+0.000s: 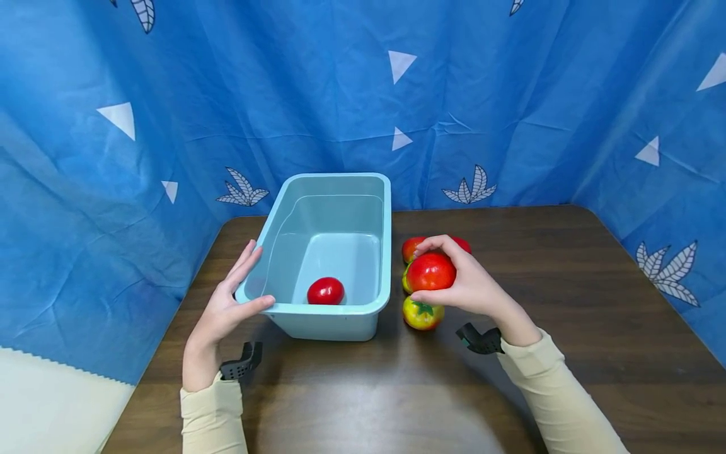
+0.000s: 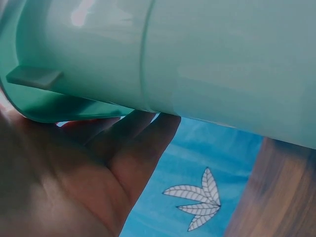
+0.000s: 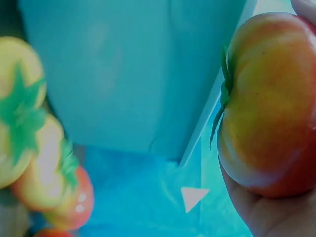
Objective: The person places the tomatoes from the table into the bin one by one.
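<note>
Now the right hand (image 1: 472, 285) grips a tomato (image 1: 432, 272) at three o'clock of the bin (image 1: 326, 325), left hand (image 1: 223, 310) holding its eight-o'clock corner, glossy skin risking a slip!

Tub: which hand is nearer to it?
Left. The left hand touches the tub at its near left corner; the right hand is apart, to its right, holding a tomato.

Soft glare on the tabletop (image 1: 391, 410)

left hand (image 1: 225, 301) kinda spread, fingers (image 1: 244, 265) mostly straight, thumb (image 1: 255, 307) sticking out, right hand (image 1: 472, 281) curled in a grip, both forearms (image 1: 561, 394) stretched forward
</note>
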Motion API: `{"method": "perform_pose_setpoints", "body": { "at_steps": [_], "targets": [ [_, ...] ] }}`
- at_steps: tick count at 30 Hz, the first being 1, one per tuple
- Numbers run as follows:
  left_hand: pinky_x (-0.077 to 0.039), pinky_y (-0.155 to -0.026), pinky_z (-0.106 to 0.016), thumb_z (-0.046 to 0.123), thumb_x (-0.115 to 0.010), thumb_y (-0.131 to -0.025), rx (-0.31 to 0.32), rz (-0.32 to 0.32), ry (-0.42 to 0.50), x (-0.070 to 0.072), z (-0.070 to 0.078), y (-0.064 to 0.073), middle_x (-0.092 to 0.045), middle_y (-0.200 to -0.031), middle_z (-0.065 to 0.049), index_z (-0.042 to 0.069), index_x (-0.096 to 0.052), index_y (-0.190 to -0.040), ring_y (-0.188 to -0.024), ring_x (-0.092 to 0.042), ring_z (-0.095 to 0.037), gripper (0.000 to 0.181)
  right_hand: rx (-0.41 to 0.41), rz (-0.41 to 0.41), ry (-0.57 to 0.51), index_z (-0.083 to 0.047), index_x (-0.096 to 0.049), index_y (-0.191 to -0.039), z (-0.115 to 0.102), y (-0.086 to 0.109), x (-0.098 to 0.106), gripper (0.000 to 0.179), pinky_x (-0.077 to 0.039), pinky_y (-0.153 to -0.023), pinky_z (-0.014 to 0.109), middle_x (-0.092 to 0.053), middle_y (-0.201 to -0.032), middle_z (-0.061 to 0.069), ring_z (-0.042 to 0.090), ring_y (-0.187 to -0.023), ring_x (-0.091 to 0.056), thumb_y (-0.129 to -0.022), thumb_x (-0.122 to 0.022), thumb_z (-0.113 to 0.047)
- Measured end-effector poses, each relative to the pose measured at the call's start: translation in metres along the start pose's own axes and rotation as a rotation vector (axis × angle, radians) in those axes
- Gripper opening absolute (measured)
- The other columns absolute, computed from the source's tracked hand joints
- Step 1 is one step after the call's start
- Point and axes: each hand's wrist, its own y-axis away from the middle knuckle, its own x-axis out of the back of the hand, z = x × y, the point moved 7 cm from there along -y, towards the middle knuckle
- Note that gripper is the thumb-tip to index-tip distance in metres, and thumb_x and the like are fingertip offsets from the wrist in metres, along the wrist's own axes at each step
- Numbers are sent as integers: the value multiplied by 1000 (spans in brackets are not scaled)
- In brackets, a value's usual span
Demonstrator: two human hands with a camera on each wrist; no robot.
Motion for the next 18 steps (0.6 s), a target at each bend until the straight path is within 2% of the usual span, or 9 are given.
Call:
{"method": "perform_pose_setpoints", "body": {
  "at_steps": [6,12,14,18],
  "targets": [
    [-39,-93,-24,-1,-69,-79,2,0,2,-1,0,0,-14,-156,8,12,-31,-147,-139,-17,-31,79,58,-19,-52,-17,-45,-122,-17,-10,-7,70,-54,-75,36,-51,-122,1,24,-113,-47,-65,-86,-13],
    [-35,-98,-52,0,-69,-78,7,1,-12,-1,0,1,-13,-156,9,14,-31,-148,-139,-17,-30,80,70,-26,-90,-17,-45,-122,-31,-18,-15,69,-54,-76,37,-50,-123,1,24,-113,-47,-66,-85,-11],
    [-33,-97,-56,1,-70,-78,7,2,-13,-1,0,1,-14,-155,10,14,-31,-148,-139,-17,-30,81,79,-32,-106,-17,-46,-122,-36,-22,-20,68,-53,-76,38,-50,-123,1,24,-113,-47,-66,-84,-10],
    [-36,-98,-47,0,-70,-78,5,3,-18,0,-1,1,-14,-155,10,14,-32,-148,-139,-17,-29,80,109,-48,-117,-18,-47,-122,-44,-28,-32,66,-53,-77,37,-51,-123,0,22,-113,-48,-67,-84,-11]
  ]
}}
